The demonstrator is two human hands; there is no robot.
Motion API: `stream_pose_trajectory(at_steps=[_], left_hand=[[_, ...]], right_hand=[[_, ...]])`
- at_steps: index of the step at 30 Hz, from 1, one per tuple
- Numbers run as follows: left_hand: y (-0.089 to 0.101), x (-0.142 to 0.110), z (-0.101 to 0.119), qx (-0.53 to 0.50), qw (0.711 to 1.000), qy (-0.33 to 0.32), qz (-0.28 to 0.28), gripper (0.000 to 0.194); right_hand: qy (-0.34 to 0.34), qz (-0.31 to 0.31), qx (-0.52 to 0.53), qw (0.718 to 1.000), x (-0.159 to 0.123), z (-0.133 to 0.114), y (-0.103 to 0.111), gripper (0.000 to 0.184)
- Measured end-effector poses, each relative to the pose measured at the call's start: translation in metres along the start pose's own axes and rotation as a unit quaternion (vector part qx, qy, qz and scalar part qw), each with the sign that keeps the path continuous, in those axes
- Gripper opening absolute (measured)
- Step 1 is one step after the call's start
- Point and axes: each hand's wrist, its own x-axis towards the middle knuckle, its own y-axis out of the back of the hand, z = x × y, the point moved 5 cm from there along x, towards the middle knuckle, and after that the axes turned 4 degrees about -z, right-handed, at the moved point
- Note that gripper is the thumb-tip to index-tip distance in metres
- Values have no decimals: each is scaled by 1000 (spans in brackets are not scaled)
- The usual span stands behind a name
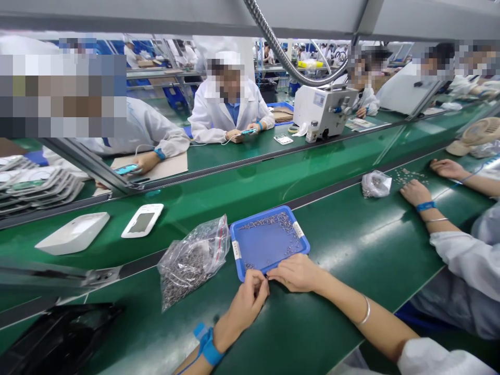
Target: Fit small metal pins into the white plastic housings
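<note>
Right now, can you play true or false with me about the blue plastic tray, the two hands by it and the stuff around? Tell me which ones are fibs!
1. The shallow blue plastic tray has small shiny metal pieces in it. True.
2. The clear plastic bag full of small metal pieces lies inside the tray. False: it lies on the green table, left of the tray.
3. The left hand and right hand are both at the tray's near edge. True.
4. The shiny silver bangle is on the left arm. False: it is on the right arm; the left wrist has a bright blue band.
</note>
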Motion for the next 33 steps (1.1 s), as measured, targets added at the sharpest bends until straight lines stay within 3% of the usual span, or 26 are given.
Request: stream_pose_trajectory(at_steps=[10, 20, 23, 28, 33], left_hand=[[-3, -2, -6, -15, 1000, 9, -13, 20], [1, 1, -4, -16, 1000, -2, 18, 21], [1, 1, 1, -23, 999, 0, 26, 22], [7, 0, 7, -29, 994, 36, 94, 31], [10, 5, 3, -4, 998, 14, 54, 39]], right_hand=[[16, 19, -2, 1000, 1, -2, 3, 13], [9, 14, -26, 1000, 2, 1, 0, 14], [5, -30, -37, 999, 2, 3, -7, 18], [-33, -148, -55, 987, -1, 12, -25, 28], [-48, -207, -54, 976, -1, 14, -32, 35]])
